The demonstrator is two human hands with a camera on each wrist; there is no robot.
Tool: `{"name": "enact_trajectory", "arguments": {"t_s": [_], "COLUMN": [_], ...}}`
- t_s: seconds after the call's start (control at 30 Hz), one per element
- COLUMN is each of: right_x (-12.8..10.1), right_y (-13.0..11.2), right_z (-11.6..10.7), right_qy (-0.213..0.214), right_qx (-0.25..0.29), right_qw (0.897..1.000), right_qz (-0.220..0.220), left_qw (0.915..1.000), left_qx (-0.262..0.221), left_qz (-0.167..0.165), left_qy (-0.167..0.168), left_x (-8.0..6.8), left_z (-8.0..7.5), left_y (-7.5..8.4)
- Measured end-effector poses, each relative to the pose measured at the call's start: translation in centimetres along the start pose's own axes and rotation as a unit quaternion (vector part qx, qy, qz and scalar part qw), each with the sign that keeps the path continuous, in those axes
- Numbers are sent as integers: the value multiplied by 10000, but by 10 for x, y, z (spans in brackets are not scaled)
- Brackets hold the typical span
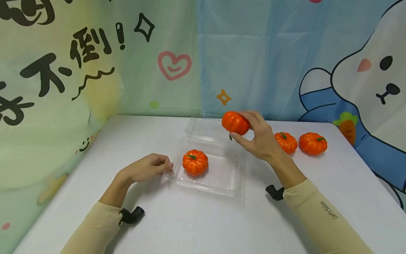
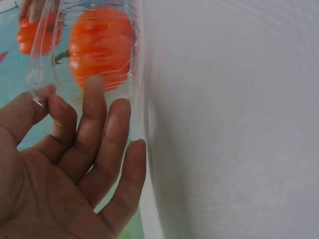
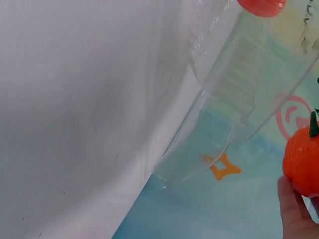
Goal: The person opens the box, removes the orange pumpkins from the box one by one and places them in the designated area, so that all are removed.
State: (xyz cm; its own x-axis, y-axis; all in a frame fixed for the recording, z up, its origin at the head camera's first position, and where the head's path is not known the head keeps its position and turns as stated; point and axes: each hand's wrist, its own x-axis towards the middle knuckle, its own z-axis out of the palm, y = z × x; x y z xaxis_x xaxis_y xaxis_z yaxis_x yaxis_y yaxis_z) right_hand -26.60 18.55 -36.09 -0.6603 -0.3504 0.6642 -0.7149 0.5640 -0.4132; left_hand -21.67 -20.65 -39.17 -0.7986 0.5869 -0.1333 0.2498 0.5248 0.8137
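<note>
A clear plastic clamshell container lies unfolded on the table, its lid laid back behind the base. One small orange pumpkin with a green stem sits in the base, towards the left. My left hand pinches the container's left rim between thumb and forefinger; in the left wrist view the other fingers extend loosely beside its ribbed wall. Above the container's back right part, my right hand grips another orange pumpkin, its stem pointing down. The right wrist view shows that held pumpkin at its edge.
Two more orange pumpkins stand on the table at the right: a nearer-in pumpkin, partly behind my right hand, and an outer pumpkin. Behind the white table hangs a printed cloth. Black wrist cameras sit at both cuffs.
</note>
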Motion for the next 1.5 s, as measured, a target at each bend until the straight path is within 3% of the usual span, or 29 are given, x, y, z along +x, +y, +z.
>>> {"name": "enact_trajectory", "arguments": {"t_s": [0.43,0.67,0.83,1.13,1.5], "right_x": [-10,-18,-26,-35,-42], "right_y": [10,17,22,32,36], "right_z": [-21,-27,-31,-32,-36], "right_qy": [-83,-321,-553,-211,-547], "right_qx": [-203,345,573,-5,-599], "right_qw": [9988,9896,9855,9880,9783], "right_qz": [445,1356,1498,1532,1904], "left_qw": [10000,10000,9999,9997,9992], "left_qx": [-21,-50,55,23,92], "left_qz": [-16,-59,-119,-207,-242], "left_qy": [-50,-44,29,98,289], "left_x": [1,1,-1,-4,-9], "left_z": [-2,-2,-4,-4,-6], "left_y": [0,1,1,-1,-4]}}
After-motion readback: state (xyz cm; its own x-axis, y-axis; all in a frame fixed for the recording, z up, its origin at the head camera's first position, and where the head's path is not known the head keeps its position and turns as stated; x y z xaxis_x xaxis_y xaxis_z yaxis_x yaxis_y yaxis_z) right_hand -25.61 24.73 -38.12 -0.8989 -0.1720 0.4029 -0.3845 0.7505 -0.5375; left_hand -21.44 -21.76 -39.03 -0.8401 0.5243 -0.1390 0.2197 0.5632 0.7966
